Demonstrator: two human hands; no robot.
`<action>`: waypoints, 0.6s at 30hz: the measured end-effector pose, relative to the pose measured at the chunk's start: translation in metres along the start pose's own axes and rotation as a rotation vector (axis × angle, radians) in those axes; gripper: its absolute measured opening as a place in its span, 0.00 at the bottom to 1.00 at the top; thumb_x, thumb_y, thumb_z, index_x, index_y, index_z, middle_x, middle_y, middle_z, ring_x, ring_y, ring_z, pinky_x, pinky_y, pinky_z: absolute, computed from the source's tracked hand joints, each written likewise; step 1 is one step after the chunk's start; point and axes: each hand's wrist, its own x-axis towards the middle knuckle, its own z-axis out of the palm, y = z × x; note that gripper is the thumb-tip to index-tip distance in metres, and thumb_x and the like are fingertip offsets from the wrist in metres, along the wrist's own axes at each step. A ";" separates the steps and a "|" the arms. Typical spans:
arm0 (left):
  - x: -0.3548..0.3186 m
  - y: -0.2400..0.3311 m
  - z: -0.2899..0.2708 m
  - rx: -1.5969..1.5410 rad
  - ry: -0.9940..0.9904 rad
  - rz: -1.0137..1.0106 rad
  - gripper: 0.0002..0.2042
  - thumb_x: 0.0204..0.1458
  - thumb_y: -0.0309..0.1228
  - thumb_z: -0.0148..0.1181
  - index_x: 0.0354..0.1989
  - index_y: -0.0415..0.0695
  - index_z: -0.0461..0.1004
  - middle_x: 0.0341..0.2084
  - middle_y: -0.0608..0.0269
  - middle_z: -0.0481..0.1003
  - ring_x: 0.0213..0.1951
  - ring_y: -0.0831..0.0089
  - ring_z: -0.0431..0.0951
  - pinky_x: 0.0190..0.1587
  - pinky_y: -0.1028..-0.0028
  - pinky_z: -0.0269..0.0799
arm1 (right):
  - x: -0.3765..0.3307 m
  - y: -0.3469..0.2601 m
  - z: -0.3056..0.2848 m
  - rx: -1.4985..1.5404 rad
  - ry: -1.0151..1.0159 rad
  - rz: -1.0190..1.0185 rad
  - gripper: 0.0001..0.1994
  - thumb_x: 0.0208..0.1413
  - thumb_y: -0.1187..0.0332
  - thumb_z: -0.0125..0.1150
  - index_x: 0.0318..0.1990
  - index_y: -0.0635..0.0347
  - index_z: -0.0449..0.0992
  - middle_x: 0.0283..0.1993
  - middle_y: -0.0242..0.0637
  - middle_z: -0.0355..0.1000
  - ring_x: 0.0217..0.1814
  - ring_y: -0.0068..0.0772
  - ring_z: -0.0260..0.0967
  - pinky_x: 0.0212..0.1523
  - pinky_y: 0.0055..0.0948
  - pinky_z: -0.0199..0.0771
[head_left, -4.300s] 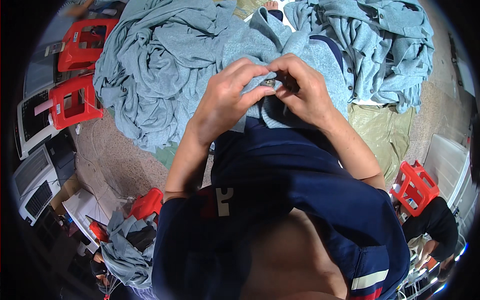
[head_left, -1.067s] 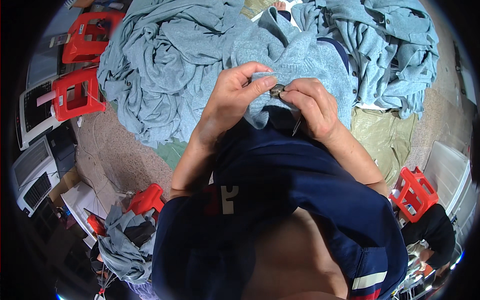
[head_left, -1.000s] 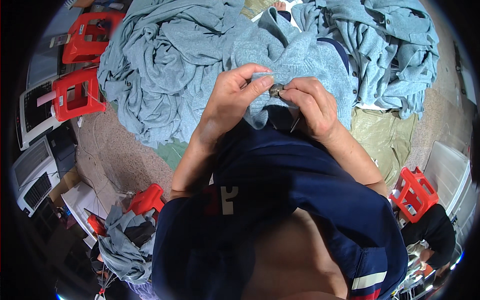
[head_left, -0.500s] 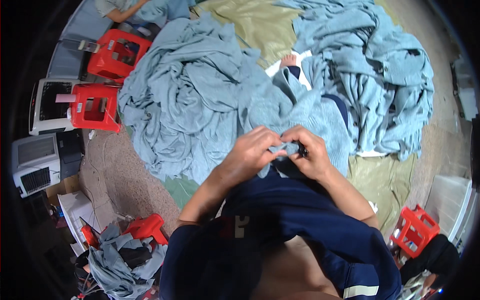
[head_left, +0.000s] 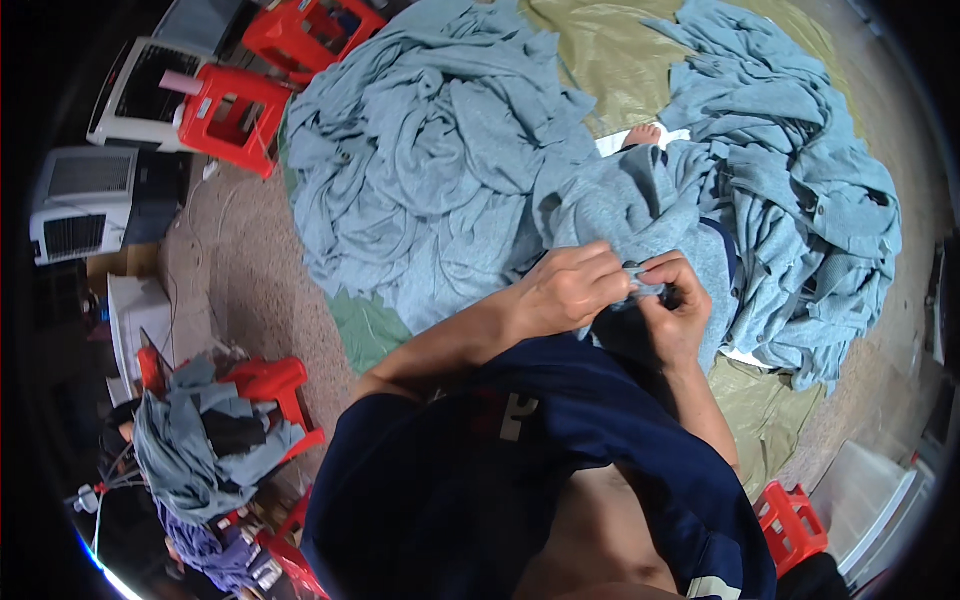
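Observation:
A light blue-grey knit garment (head_left: pixel 650 200), looking like a buttoned cardigan, lies across my lap and legs. My left hand (head_left: pixel 575 287) is closed on a bunched edge of it, knuckles up. Close beside it, my right hand (head_left: pixel 682 305) pinches the same edge between thumb and forefinger. A dark round button (head_left: pixel 631 266) shows in the small gap between the hands. More dark material sits under the right fingers, too hidden to make out. The fingertips of the left hand are mostly covered by the hand itself.
Large heaps of similar knitwear lie left (head_left: pixel 430 150) and right (head_left: pixel 790 220) on an olive sheet (head_left: pixel 610 60). A bare foot (head_left: pixel 643 134) rests between them. Red stools (head_left: pixel 230 115) and white cooler-like units (head_left: pixel 85 200) stand left, with a clear plastic bin (head_left: pixel 870 500) at lower right.
The whole view has turned, and my hands appear farther right in it. Both still grip the garment's edge, and the button now shows between them. Another person's arm at upper left has left view.

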 end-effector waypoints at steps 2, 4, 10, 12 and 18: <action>-0.004 0.001 0.004 0.046 0.047 0.007 0.09 0.36 0.19 0.62 0.24 0.40 0.67 0.19 0.62 0.64 0.22 0.66 0.67 0.21 0.70 0.64 | -0.002 0.003 0.003 -0.004 0.024 0.022 0.10 0.38 0.88 0.58 0.28 0.64 0.71 0.33 0.37 0.71 0.34 0.27 0.69 0.36 0.22 0.67; 0.000 0.003 0.002 0.139 0.091 0.049 0.08 0.34 0.18 0.60 0.23 0.39 0.68 0.19 0.63 0.65 0.21 0.67 0.68 0.20 0.72 0.62 | -0.001 0.002 0.003 -0.111 -0.005 -0.069 0.10 0.38 0.88 0.58 0.29 0.64 0.71 0.33 0.39 0.71 0.33 0.29 0.69 0.35 0.24 0.68; -0.017 -0.017 0.017 -0.063 0.150 -0.213 0.04 0.47 0.23 0.61 0.29 0.41 0.72 0.22 0.61 0.70 0.24 0.67 0.72 0.26 0.72 0.68 | 0.013 -0.020 0.000 -0.491 -0.232 0.072 0.19 0.42 0.83 0.57 0.46 0.65 0.70 0.39 0.48 0.72 0.40 0.50 0.73 0.40 0.35 0.73; -0.039 -0.048 0.035 -0.492 0.369 -0.724 0.06 0.52 0.28 0.60 0.35 0.40 0.72 0.27 0.60 0.73 0.30 0.69 0.75 0.31 0.75 0.71 | 0.023 -0.001 -0.026 -0.466 -0.453 0.132 0.24 0.46 0.79 0.56 0.55 0.64 0.69 0.47 0.52 0.73 0.46 0.50 0.73 0.48 0.35 0.71; -0.234 -0.174 0.020 0.567 -0.560 -1.609 0.41 0.39 0.46 0.68 0.63 0.41 0.60 0.60 0.48 0.64 0.63 0.55 0.62 0.64 0.55 0.53 | 0.138 0.039 -0.075 -0.366 -0.485 0.441 0.10 0.47 0.72 0.63 0.37 0.65 0.75 0.32 0.29 0.71 0.34 0.20 0.64 0.38 0.26 0.66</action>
